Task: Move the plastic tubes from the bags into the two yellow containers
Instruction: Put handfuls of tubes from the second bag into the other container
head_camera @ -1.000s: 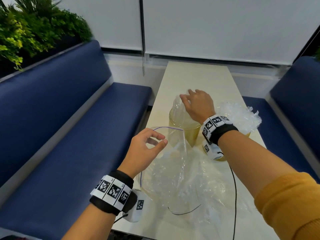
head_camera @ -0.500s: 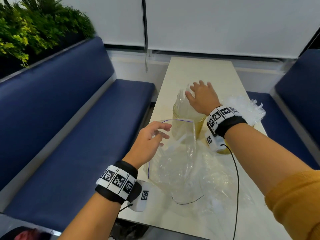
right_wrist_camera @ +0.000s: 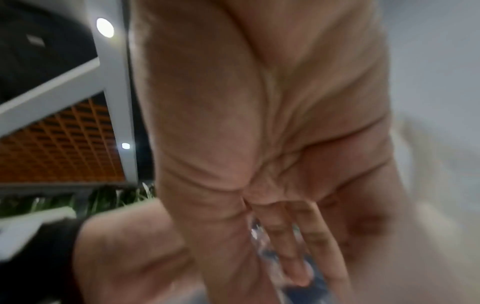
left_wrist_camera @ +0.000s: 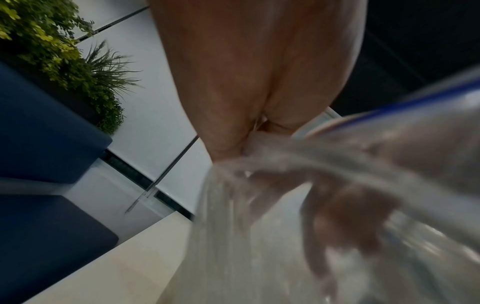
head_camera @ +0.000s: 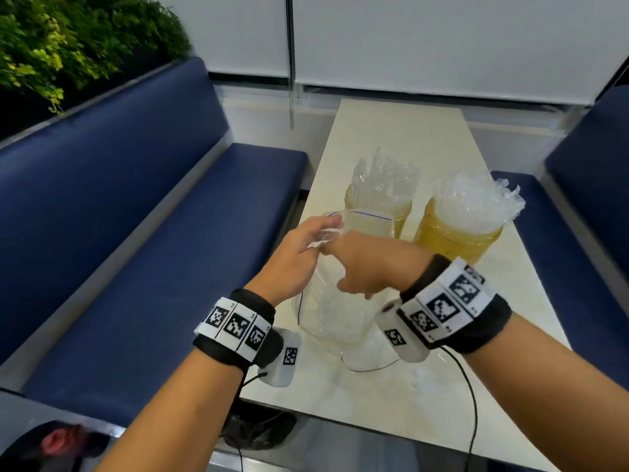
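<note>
Two yellow containers stand mid-table, the left container (head_camera: 401, 218) and the right container (head_camera: 452, 240), each stuffed with clear plastic tubes (head_camera: 473, 195). In front of them a clear zip bag (head_camera: 326, 321) with a blue line stands upright. My left hand (head_camera: 326, 229) pinches its rim (left_wrist_camera: 259, 142) and holds the mouth up. My right hand (head_camera: 357, 267) reaches down into the bag's mouth beside the left hand. Its fingers (left_wrist_camera: 345, 226) show blurred through the plastic, fairly straight. What they touch is hidden. A second, flat bag (head_camera: 371, 361) lies under the first.
The cream table (head_camera: 391, 131) is narrow, with blue benches on the left (head_camera: 136, 233) and right (head_camera: 585, 206). A plant (head_camera: 68, 46) tops the left bench back. A blind cord (head_camera: 291, 80) hangs at the far end. Black wrist cables (head_camera: 471, 403) trail over the near edge.
My right hand has left the top of the left container and come back down into the bag's mouth. My left hand keeps hold of the rim. The tubes in the left container now stand uncovered.
</note>
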Tool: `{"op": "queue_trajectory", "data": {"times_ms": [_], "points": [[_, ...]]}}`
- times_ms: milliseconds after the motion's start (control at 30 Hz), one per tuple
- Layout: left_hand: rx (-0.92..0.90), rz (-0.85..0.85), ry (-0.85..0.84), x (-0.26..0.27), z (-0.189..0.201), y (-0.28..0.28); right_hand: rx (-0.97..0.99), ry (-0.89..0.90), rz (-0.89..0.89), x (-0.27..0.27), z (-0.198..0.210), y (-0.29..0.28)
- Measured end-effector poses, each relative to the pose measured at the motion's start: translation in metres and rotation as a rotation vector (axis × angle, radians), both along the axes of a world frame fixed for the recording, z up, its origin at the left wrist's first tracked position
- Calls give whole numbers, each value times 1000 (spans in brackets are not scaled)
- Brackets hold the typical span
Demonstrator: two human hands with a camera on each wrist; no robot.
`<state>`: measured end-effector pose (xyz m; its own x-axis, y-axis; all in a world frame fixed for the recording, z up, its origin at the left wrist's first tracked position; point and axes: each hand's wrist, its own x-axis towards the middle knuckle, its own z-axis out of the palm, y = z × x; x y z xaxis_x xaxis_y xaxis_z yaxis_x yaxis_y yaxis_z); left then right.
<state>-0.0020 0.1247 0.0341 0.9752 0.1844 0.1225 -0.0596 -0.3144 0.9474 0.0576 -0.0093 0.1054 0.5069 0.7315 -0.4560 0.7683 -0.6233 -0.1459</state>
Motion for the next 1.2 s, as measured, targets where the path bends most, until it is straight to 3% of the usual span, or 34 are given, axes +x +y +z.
{"op": "queue_trajectory", "data": {"times_ms": [233, 400, 600, 833, 933, 1033, 1100, 1200], "points": [[25, -4, -11, -4, -1, -3, -139, 34, 78, 11, -51, 3], [34, 24, -2, -8, -3, -2, -118, -53, 214, 14, -65, -2], [-30, 63, -9, -11, -4, -4, -24, -130, 207, 18, -69, -8], [-97, 7, -64, -23, -15, -5, 428, -226, 103, 16, -45, -15], [-123, -37, -31, -26, -18, -7, 606, -140, 32, 12, -20, -22], [-43, 51, -7, -24, -24, -17, 790, -21, -25, 3, 3, -24], [28, 117, -59, -20, -24, -27, 927, 61, -21, -4, 14, -21], [-19, 197, -186, -12, -19, -37, 1088, 115, -64, -9, 17, -14]]}}
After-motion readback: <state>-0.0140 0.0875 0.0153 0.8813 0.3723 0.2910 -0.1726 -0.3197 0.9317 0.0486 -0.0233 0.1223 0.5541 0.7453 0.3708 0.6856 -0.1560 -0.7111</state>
